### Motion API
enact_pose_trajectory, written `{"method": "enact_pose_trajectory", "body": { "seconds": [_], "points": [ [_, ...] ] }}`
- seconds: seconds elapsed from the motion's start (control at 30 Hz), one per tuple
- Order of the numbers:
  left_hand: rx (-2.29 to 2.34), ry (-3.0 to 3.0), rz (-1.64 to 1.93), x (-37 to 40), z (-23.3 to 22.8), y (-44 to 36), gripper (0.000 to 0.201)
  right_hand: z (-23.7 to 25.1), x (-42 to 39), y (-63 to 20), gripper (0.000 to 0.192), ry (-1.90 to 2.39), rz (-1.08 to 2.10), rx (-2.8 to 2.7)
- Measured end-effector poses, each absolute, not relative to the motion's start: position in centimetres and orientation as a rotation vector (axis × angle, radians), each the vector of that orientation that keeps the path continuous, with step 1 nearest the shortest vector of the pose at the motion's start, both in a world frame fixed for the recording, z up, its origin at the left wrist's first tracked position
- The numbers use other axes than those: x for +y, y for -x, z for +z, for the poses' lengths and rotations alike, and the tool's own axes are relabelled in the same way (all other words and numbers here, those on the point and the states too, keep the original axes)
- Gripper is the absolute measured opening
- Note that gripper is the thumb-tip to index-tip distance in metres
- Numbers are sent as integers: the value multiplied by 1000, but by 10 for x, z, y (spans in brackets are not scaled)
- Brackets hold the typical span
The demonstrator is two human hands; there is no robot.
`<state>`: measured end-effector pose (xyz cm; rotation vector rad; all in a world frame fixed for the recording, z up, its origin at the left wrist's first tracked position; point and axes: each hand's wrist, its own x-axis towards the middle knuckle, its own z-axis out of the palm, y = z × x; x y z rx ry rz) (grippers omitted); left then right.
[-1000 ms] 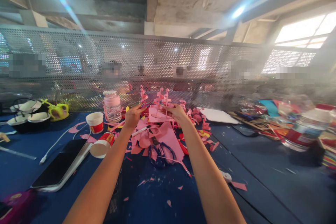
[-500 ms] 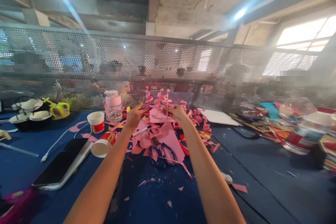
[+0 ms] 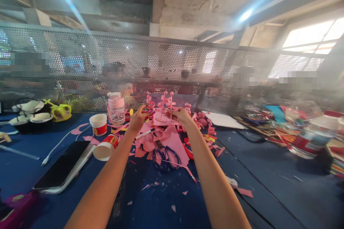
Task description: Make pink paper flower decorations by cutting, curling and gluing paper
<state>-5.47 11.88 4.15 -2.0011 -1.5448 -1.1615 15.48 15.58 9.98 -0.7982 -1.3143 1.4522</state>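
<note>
Reaching out over the blue tabletop (image 3: 268,171), both bare arms stretch toward the far edge, below the perforated metal screen (image 3: 172,68). Left hand (image 3: 138,118): fingers curled, thumb and forefinger pinched on a small pink paper cutout (image 3: 149,103) held upright; grip detail partly blurred. Right hand (image 3: 181,115): fingers closed on the edge of a pink paper base (image 3: 161,118) carrying several upright pink paper figures (image 3: 166,101). The two hands are close together, the cutout just beside the figures, above the paper heap. Below them, a heap of pink paper scraps (image 3: 172,143) spread across the middle of the tabletop, with blue-handled scissors (image 3: 165,157) lying on it and a white pen (image 3: 144,134) beside the left wrist. Toward the left edge: one red-and-white paper cup (image 3: 98,124) upright, a second paper cup on its side (image 3: 105,147), a clear jar with pink lid (image 3: 115,108) near the far edge, a dark phone (image 3: 63,170) with a white cable (image 3: 57,146). Near the right edge, a plastic bottle (image 3: 313,136) among coloured paper. Small pink bits scattered near the near edge.
</note>
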Motion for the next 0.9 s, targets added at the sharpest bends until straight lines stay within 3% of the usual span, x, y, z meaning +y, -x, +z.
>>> {"method": "enact_pose_trajectory", "body": {
  "seconds": [0.9],
  "points": [
    [-1469, 1842, -1283, 124, 38, 59, 33, 98, 157, -155, 13, 797, 1461, -1306]
  ]
}}
